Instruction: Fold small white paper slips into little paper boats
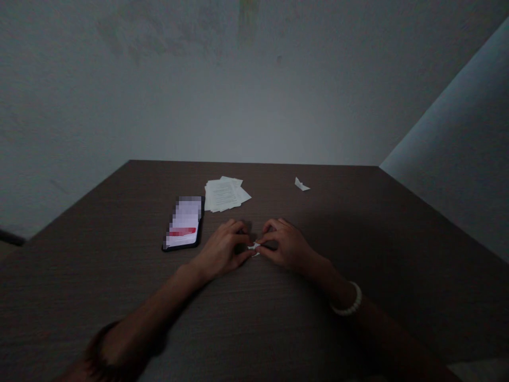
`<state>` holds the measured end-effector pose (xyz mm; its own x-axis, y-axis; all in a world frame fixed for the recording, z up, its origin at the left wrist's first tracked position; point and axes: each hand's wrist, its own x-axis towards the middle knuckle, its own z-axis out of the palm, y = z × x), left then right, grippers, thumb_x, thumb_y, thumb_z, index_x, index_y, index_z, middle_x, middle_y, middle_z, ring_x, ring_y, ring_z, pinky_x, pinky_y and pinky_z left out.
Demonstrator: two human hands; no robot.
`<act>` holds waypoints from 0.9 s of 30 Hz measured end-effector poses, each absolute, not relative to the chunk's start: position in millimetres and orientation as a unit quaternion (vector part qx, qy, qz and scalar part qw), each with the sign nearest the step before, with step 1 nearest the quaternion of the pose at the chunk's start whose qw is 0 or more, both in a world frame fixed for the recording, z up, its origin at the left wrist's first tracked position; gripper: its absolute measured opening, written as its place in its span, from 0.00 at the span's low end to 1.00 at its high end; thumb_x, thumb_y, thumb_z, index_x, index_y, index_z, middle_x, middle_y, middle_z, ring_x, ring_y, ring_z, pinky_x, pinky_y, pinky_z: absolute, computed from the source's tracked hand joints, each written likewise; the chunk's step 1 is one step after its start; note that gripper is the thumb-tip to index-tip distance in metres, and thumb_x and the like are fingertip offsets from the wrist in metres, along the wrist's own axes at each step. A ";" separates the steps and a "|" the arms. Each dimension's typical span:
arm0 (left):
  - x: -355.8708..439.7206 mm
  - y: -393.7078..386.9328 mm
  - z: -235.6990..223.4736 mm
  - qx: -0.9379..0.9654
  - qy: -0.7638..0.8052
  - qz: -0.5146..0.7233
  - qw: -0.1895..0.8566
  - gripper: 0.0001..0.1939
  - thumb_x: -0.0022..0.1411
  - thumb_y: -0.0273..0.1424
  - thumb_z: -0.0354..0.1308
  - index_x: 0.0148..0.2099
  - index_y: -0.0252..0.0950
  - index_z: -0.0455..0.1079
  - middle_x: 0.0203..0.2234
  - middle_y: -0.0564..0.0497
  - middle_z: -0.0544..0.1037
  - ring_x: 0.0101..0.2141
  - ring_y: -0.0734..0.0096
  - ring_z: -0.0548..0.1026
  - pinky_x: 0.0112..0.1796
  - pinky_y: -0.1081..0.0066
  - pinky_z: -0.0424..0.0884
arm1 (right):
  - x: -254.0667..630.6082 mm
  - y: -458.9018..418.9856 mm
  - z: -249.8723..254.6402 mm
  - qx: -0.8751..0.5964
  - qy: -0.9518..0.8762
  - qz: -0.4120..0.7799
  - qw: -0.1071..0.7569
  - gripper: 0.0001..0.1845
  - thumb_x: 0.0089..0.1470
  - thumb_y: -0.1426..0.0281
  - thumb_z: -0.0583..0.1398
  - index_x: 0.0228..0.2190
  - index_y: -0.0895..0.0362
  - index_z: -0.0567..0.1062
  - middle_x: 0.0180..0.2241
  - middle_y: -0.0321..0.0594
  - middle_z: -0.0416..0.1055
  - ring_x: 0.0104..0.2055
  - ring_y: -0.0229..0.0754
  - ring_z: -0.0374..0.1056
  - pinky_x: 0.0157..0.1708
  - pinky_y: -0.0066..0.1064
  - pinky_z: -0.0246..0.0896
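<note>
A small piece of white folded paper (255, 246) is pinched between my two hands, low over the middle of the table. My left hand (227, 246) is closed on its left side, thumb and fingertips meeting at the paper. From the right, my right hand (287, 245) pinches the same paper with thumb and index finger. My fingertips cover much of the paper, so its exact shape cannot be made out.
A phone (185, 220) with a lit screen lies left of my hands. Beside it is a loose stack of printed paper sheets (223, 195). A small folded paper shape (301, 184) sits farther back on the right. The brown table (338, 318) meets a grey wall behind.
</note>
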<state>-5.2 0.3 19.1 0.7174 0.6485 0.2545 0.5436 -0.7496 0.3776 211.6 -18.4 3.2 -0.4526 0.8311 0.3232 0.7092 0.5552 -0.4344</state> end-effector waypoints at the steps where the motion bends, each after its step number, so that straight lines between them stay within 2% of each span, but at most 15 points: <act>1: -5.6 0.5 19.2 0.916 0.326 0.187 0.142 0.08 0.62 0.36 0.61 0.40 0.38 0.77 0.39 0.46 0.72 0.41 0.60 0.68 0.41 0.62 0.66 | 212.0 -18.0 2.9 -0.456 -0.844 0.121 0.254 0.07 0.53 0.63 0.65 0.35 0.50 0.82 0.38 0.40 0.69 0.40 0.42 0.64 0.42 0.36 0.59; 9: -6.7 -0.8 19.8 0.904 0.345 0.200 0.153 0.10 0.59 0.38 0.64 0.38 0.38 0.78 0.40 0.46 0.71 0.42 0.59 0.68 0.44 0.58 0.66 | 213.2 -18.0 2.8 -0.457 -0.843 0.131 0.251 0.09 0.51 0.62 0.67 0.35 0.50 0.81 0.39 0.40 0.69 0.41 0.43 0.64 0.43 0.36 0.59; 15: -7.5 -1.6 18.4 0.910 0.341 0.192 0.134 0.14 0.61 0.39 0.61 0.47 0.39 0.76 0.40 0.46 0.72 0.42 0.59 0.68 0.44 0.58 0.66 | 214.4 -18.1 4.2 -0.451 -0.845 0.134 0.255 0.14 0.51 0.61 0.67 0.39 0.52 0.80 0.40 0.41 0.69 0.43 0.44 0.64 0.44 0.37 0.59; 18: -7.3 -1.4 17.6 0.914 0.332 0.190 0.131 0.14 0.61 0.36 0.61 0.48 0.38 0.75 0.41 0.46 0.72 0.43 0.58 0.68 0.45 0.58 0.66 | 214.9 -17.5 3.8 -0.440 -0.847 0.143 0.262 0.14 0.51 0.61 0.67 0.39 0.53 0.79 0.40 0.41 0.69 0.42 0.43 0.64 0.45 0.37 0.59; 24: -6.2 -2.7 15.6 0.906 0.330 0.208 0.166 0.13 0.60 0.35 0.61 0.45 0.35 0.72 0.39 0.46 0.74 0.41 0.59 0.69 0.44 0.59 0.66 | 210.9 -15.7 4.4 -0.421 -0.833 0.180 0.310 0.11 0.47 0.67 0.70 0.34 0.55 0.78 0.40 0.40 0.72 0.44 0.43 0.66 0.47 0.37 0.58; 27: -5.5 -4.6 16.0 0.894 0.350 0.209 0.184 0.09 0.59 0.32 0.62 0.42 0.35 0.71 0.35 0.48 0.74 0.37 0.61 0.70 0.39 0.61 0.66 | 207.9 -15.2 5.1 -0.423 -0.815 0.212 0.336 0.07 0.47 0.72 0.69 0.31 0.56 0.77 0.33 0.37 0.74 0.38 0.40 0.68 0.44 0.33 0.59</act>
<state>-5.5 -4.6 16.0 0.6675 0.7029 0.2457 0.5488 -0.6875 0.4757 207.9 -15.2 5.1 -0.4169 0.8311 0.3680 0.5460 0.5527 -0.6296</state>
